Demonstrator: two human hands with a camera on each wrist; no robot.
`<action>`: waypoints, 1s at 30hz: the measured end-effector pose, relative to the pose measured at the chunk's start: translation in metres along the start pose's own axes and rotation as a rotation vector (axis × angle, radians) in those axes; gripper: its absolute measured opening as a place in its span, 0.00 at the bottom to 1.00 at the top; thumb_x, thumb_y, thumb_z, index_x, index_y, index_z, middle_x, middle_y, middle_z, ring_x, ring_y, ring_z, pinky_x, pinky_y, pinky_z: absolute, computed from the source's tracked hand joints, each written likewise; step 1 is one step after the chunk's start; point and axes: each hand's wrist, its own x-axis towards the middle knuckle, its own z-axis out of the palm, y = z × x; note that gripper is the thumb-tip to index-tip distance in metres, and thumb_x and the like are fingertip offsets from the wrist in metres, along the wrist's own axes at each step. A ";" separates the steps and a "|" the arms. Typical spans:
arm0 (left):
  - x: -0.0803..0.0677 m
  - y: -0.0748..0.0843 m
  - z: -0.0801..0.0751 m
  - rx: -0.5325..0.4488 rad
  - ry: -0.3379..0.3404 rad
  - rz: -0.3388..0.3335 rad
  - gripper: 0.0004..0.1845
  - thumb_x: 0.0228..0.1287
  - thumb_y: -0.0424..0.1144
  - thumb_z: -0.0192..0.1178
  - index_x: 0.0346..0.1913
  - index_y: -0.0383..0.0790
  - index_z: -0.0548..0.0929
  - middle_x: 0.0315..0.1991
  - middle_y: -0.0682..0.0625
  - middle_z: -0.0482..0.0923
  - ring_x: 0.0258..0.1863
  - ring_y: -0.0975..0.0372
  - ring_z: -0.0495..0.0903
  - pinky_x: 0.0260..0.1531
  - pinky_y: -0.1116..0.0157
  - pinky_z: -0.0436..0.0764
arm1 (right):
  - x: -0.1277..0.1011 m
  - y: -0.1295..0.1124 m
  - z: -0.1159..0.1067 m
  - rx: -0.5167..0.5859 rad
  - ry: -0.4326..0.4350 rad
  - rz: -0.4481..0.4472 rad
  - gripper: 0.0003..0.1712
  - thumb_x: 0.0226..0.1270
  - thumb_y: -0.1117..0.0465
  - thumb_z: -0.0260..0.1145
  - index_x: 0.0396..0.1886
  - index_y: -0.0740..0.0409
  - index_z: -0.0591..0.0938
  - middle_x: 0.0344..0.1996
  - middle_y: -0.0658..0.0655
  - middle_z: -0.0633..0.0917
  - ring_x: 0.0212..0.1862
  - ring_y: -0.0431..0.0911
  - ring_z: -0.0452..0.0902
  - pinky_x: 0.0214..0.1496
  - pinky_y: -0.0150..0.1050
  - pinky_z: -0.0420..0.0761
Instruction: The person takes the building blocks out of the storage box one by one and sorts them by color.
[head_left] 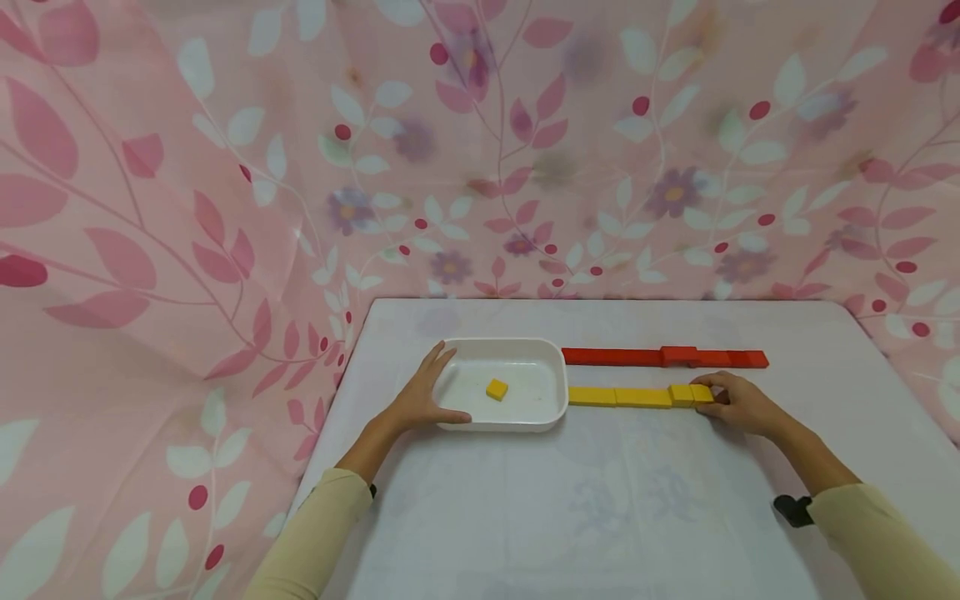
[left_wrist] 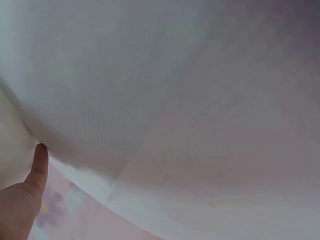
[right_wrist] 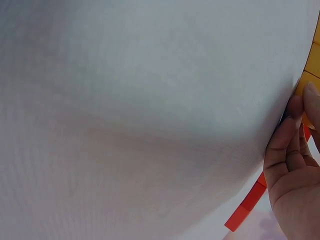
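In the head view my left hand [head_left: 420, 400] holds the left end of a white rectangular dish [head_left: 553, 414], thumb along its front rim and fingers at the back rim. One small yellow block [head_left: 497, 389] lies inside the dish. My right hand [head_left: 742, 403] pinches the yellow block [head_left: 701, 394] at the right end of a yellow row [head_left: 641, 397], which begins beside the dish. The right wrist view shows thumb and fingers around that end block [right_wrist: 312, 82]. The left wrist view catches only part of my left hand [left_wrist: 25, 200] against the dish's pale side [left_wrist: 10, 145].
Behind the yellow row runs a row of red blocks [head_left: 615, 357], with one red block [head_left: 678, 356] standing higher than its neighbours. A white cloth covers the table [head_left: 570, 508]. Pink floral fabric [head_left: 525, 150] hangs behind and at the left.
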 end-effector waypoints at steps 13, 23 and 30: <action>-0.001 0.004 -0.002 0.006 -0.014 -0.017 0.67 0.38 0.64 0.78 0.79 0.51 0.50 0.81 0.46 0.36 0.79 0.47 0.46 0.71 0.38 0.57 | 0.001 0.001 0.001 0.007 0.006 -0.021 0.28 0.62 0.60 0.71 0.61 0.63 0.76 0.48 0.64 0.78 0.39 0.49 0.72 0.39 0.35 0.78; -0.002 0.005 -0.003 0.011 -0.012 -0.012 0.67 0.38 0.65 0.77 0.79 0.48 0.51 0.81 0.44 0.37 0.79 0.46 0.46 0.71 0.37 0.58 | 0.003 0.003 0.002 0.049 -0.005 -0.016 0.30 0.60 0.61 0.72 0.62 0.63 0.75 0.46 0.62 0.77 0.37 0.48 0.71 0.34 0.31 0.78; -0.002 0.005 -0.002 0.019 -0.019 -0.022 0.68 0.37 0.66 0.77 0.79 0.48 0.50 0.81 0.46 0.36 0.79 0.47 0.46 0.71 0.37 0.58 | 0.002 0.005 0.004 0.045 0.015 -0.039 0.37 0.58 0.57 0.75 0.65 0.61 0.73 0.48 0.63 0.77 0.38 0.48 0.71 0.34 0.31 0.78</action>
